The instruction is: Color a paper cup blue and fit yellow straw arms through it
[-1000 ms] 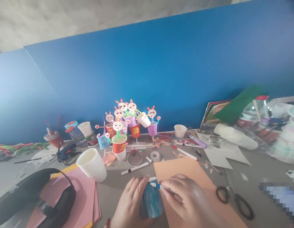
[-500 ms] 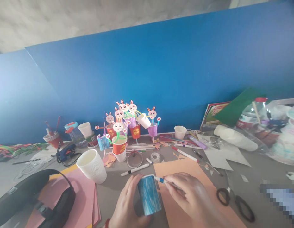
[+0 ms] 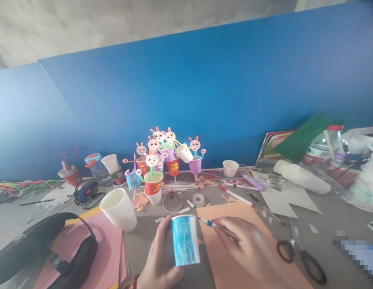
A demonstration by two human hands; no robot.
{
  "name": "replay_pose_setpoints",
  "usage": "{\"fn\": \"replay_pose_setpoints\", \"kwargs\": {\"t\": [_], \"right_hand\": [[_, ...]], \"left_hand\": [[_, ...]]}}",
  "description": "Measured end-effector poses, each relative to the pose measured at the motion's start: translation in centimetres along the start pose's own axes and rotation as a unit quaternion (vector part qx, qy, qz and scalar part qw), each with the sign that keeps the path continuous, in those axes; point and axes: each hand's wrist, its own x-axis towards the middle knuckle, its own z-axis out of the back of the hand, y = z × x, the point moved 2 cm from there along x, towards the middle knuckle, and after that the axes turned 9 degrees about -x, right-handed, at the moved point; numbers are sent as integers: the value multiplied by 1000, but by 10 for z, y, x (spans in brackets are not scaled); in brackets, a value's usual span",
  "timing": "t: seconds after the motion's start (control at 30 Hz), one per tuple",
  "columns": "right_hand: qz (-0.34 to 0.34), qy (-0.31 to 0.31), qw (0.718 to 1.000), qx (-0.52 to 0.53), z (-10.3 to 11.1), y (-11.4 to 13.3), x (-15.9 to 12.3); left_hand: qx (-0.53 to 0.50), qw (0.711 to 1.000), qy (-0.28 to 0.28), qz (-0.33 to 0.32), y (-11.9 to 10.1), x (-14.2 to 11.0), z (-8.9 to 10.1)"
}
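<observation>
A paper cup (image 3: 185,243), mostly streaked with blue and with a white strip down its right side, is held by my left hand (image 3: 160,255). The fingers wrap round its left and back, and the cup is raised a little above the table. My right hand (image 3: 237,241) closes round a white marker (image 3: 212,223) with a blue band. The marker's tip points left, close to the cup's upper right edge; whether it touches the cup I cannot tell. Beneath my right hand lies an orange paper sheet (image 3: 252,214).
Rabbit-faced cup figures (image 3: 153,180) stand at the back middle. A stack of white cups (image 3: 118,210) and pink paper (image 3: 109,251) lie left, beside black headphones (image 3: 91,249). Scissors (image 3: 312,267) lie right. A red-capped marker (image 3: 237,196) and a tape roll (image 3: 198,199) are behind the orange sheet.
The cup has turned in my left hand, bringing a white uncoloured strip into view on its right. The marker tip has moved slightly off the cup's rim to the right.
</observation>
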Motion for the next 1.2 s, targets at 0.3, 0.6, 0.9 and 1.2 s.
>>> {"fn": "replay_pose_setpoints", "kwargs": {"t": [0.3,0.6,0.9,1.2], "right_hand": [[42,-51,993,103,4,8,-4],[115,-77,990,6,9,18,0],[49,-11,997,62,-3,3,-4],[32,24,999,-9,-13,1,-3]], "left_hand": [[-109,992,52,33,-2,4,-5],[-151,987,59,17,14,-1,-6],[-221,975,11,36,20,-5,-8],[-226,974,-23,-17,6,4,-4]]}}
